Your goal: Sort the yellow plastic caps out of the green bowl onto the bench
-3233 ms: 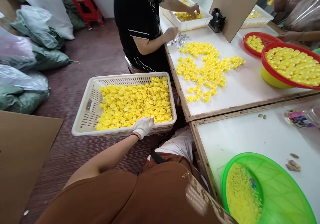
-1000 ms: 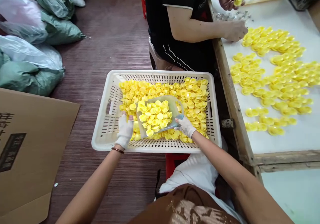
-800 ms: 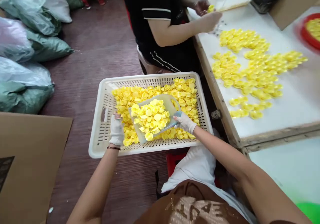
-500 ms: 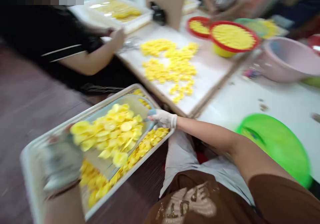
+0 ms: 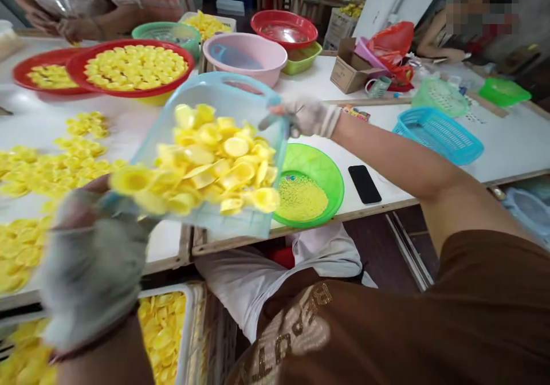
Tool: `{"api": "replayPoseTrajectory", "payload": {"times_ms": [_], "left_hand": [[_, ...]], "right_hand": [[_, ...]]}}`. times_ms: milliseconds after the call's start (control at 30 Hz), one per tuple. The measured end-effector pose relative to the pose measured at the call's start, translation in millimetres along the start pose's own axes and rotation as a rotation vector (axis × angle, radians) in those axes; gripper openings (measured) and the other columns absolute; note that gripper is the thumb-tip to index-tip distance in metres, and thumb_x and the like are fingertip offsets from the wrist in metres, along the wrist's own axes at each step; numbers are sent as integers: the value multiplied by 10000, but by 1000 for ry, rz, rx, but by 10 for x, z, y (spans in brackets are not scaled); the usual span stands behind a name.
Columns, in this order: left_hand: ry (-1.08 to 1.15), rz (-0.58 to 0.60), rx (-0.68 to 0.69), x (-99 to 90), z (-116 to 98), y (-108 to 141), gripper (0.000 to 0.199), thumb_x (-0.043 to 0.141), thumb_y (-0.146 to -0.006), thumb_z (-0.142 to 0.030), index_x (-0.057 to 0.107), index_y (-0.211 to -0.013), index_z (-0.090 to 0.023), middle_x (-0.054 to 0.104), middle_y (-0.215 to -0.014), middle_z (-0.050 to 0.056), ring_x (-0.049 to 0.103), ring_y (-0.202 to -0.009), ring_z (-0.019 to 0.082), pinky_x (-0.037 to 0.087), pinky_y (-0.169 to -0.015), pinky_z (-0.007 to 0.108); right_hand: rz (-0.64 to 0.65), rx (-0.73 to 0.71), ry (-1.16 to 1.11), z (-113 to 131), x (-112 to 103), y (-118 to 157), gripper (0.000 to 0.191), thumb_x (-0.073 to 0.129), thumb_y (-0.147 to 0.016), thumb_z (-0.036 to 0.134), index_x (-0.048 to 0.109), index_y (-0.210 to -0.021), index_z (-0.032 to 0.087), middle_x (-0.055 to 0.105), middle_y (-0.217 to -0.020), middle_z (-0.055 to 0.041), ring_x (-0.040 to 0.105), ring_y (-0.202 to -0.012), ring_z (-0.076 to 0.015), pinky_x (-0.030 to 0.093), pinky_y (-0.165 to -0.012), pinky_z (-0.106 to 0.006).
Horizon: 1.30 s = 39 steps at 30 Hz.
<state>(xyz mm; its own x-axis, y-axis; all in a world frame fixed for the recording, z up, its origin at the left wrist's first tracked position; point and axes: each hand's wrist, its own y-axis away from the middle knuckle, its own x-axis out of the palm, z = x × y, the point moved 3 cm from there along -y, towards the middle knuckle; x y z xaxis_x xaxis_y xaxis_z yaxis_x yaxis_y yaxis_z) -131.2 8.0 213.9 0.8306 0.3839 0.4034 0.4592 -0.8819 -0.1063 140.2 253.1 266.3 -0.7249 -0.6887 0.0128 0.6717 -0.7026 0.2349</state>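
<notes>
My two gloved hands lift a pale blue plastic scoop (image 5: pixel 165 130) heaped with yellow plastic caps (image 5: pixel 215 164). My right hand (image 5: pixel 304 117) grips its far rim above a green bowl (image 5: pixel 313 170) holding fine yellow beads. My left hand (image 5: pixel 92 270), large and blurred, holds the near edge. Below, a white plastic crate (image 5: pixel 189 327) of caps shows at the bottom edge. Loose caps (image 5: pixel 26 173) lie spread on the white table (image 5: pixel 163 242) to the left of the scoop.
A black phone (image 5: pixel 364 184) lies beside the green bowl. Red bowls of caps (image 5: pixel 129 70), a pink basin (image 5: pixel 244 58), a blue basket (image 5: pixel 438 136) and a cardboard box (image 5: pixel 348 67) stand on the tables. A co-worker's hands (image 5: pixel 77 28) are at the far left.
The view has swung from the crate towards the white table. The scoop has risen out of the crate with its caps, and it now tilts in my hands above the table edge.
</notes>
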Motion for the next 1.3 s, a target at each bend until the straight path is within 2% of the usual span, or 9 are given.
{"api": "replayPoseTrajectory", "payload": {"times_ms": [100, 200, 300, 400, 567, 700, 900, 1167, 1300], "left_hand": [[113, 46, -137, 686, 377, -326, 190, 606, -952, -408, 711, -980, -252, 727, -1147, -12, 607, -1250, 286, 591, -1003, 531], [146, 133, -318, 1191, 913, -615, 301, 560, -969, -507, 660, -993, -224, 689, -1215, 44, 585, -1286, 314, 576, -995, 570], [55, 174, -388, 1463, 1404, -794, 412, 578, -932, -580, 621, -1173, -249, 631, -1332, 93, 583, -1296, 330, 579, -963, 526], [-47, 167, -369, 1597, 1750, -867, 549, 608, -913, -583, 545, -1353, -261, 581, -1428, 117, 577, -1305, 313, 568, -951, 458], [-161, 195, -321, 1704, 1989, -917, 588, 577, -930, -593, 512, -1408, -256, 557, -1474, 127, 578, -1313, 305, 549, -956, 426], [-156, 204, -347, 1762, 2054, -954, 567, 579, -933, -575, 517, -1400, -259, 536, -1493, 130, 566, -1328, 312, 542, -977, 445], [-180, 209, -344, 1845, 2085, -978, 610, 570, -925, -605, 502, -1417, -250, 569, -1425, 134, 586, -1292, 301, 553, -961, 425], [-247, 237, -340, 1917, 2160, -889, 587, 579, -933, -565, 520, -1418, -239, 601, -1378, 131, 563, -1315, 294, 535, -999, 403], [-315, 287, -391, 1923, 2215, -850, 561, 605, -923, -506, 573, -1391, -198, 626, -1344, 136, 593, -1259, 290, 533, -980, 398]], "right_hand": [[-227, -19, 11, -19, -853, 188, 139, 509, -997, 125, 641, -1014, 83, 782, -881, -81, 536, -342, -55, 328, -282, -122], [-352, -90, -14, -229, -1480, 360, 136, 685, -870, 167, 657, -981, 92, 787, -929, -115, 516, -340, -50, 321, -269, -141], [-363, -195, 24, -450, -1879, 480, 288, 780, -775, 245, 638, -1000, 135, 794, -971, -101, 547, -384, -71, 369, -263, -169], [-374, -235, 50, -595, -2130, 544, 319, 793, -763, 267, 633, -1009, 144, 783, -1031, -117, 575, -425, -87, 397, -266, -191], [-479, -237, -3, -661, -2397, 594, 272, 780, -791, 181, 652, -1030, 167, 778, -996, -84, 563, -445, -80, 369, -281, -176], [-603, -185, -99, -706, -2521, 642, 253, 779, -790, 125, 660, -997, 208, 772, -875, -27, 565, -460, -81, 343, -285, -152], [-696, -149, -292, -828, -2598, 704, 333, 768, -814, 105, 668, -1106, 229, 785, -925, -40, 625, -514, -112, 413, -326, -193], [-663, -295, -98, -897, -2723, 666, 288, 736, -808, 221, 701, -1091, 178, 797, -991, -67, 527, -397, -76, 300, -257, -188], [-642, -215, -173, -1061, -2839, 674, 303, 666, -841, 199, 672, -1141, 158, 789, -988, -98, 541, -404, -88, 291, -273, -185]]}}
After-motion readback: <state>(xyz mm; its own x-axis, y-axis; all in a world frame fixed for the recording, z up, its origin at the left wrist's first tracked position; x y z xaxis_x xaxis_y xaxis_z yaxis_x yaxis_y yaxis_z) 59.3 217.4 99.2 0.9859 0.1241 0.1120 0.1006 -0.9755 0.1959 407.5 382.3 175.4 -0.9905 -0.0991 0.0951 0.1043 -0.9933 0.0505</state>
